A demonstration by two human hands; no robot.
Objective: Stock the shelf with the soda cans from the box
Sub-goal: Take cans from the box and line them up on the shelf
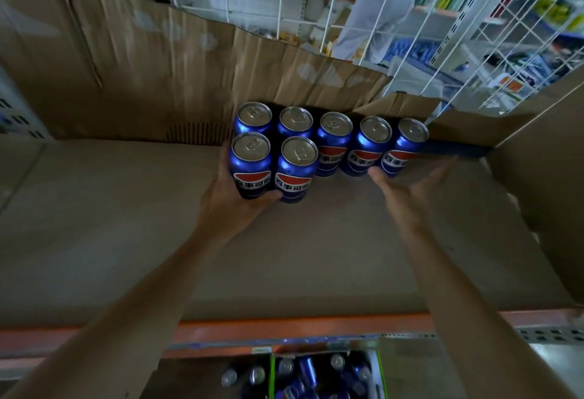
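While left hand (234, 196) grips front can (251, 166), right hand (410, 183) open, box (380, 376) below holding loose cans (308, 370)

We see a cardboard-lined shelf (158, 240) with an orange front edge (284, 327). Seven blue soda cans (331, 145) stand upright on it toward twelve o'clock: five behind, two in front at left.

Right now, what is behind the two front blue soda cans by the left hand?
Behind the two front blue soda cans stands a back row of five blue cans against the brown cardboard backing. Their lower halves are partly hidden.
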